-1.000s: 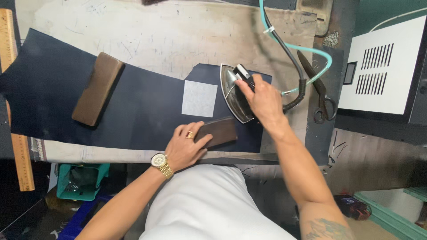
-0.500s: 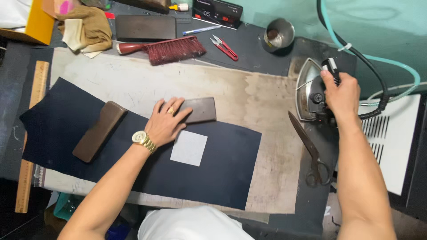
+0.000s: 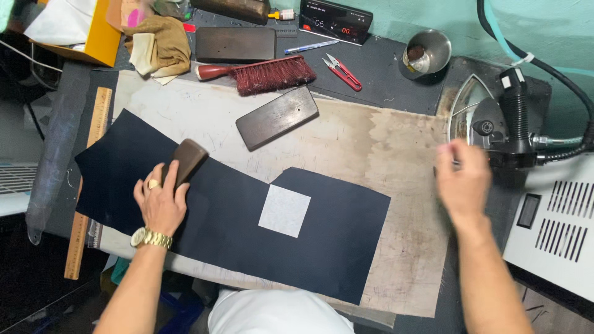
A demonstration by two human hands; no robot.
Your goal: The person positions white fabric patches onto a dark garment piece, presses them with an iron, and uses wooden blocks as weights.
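Half a second ago your left hand (image 3: pixel 162 201) lay on the dark block (image 3: pixel 277 117); that block now sits alone at upper centre. Your fingers wrap the brown block (image 3: pixel 185 162) at centre left on the navy cloth (image 3: pixel 235 222) — its long axis runs lower left to upper right. Your right hand (image 3: pixel 463 184) has let go of the iron (image 3: pixel 495 120) — blurred, fingers loosely spread, empty.

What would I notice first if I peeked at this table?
Probably the big dark blue cloth spread across the worktable, with a small pale square patch near its middle. The left hand grips a brown wooden block on the cloth, and a steam iron sits at the far right.
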